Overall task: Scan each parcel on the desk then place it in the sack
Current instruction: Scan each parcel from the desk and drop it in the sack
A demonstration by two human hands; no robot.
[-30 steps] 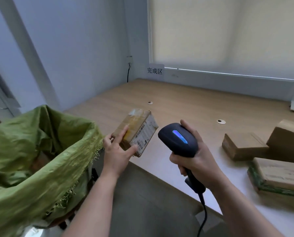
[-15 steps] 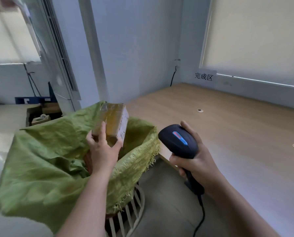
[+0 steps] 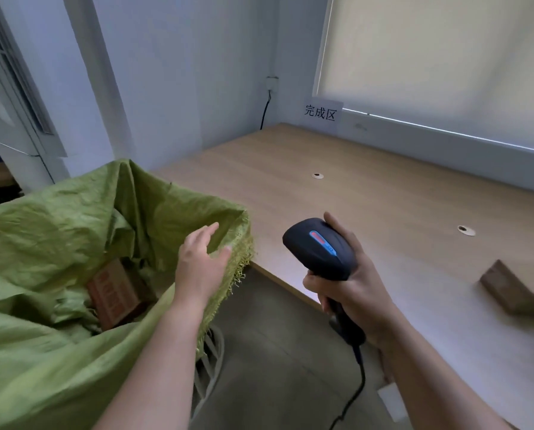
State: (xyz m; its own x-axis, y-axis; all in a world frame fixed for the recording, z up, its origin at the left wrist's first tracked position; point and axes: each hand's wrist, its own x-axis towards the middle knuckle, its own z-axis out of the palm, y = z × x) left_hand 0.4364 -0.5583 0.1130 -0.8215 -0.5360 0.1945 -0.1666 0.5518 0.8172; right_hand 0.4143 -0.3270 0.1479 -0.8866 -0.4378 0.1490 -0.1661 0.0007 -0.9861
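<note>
Seen from above, the left hand point(image 3: 202, 268) hovers empty with fingers loosely spread over the mouth of one green sack point(image 3: 57, 243), while the right hand point(image 3: 352, 287) is wrapped tightly round the handle of one black scanner point(image 3: 320, 248). One brown parcel point(image 3: 116, 293) lies inside the sack. At least one more, blurred, rests on the wooden desk point(image 3: 368, 197) at the right edge point(image 3: 504, 285).

The sack point(image 3: 57, 231) is showing as crinkled green woven plastic cloth, its rim fraying into loose threads, and the parcel point(image 3: 116, 293) inside it is looking like matt brown cardboard. The scanner point(image 3: 318, 248) is appearing as smooth black plastic with a slight sheen, while the desk point(image 3: 368, 193) is showing a smooth, matt, pale wood-grain top.
</note>
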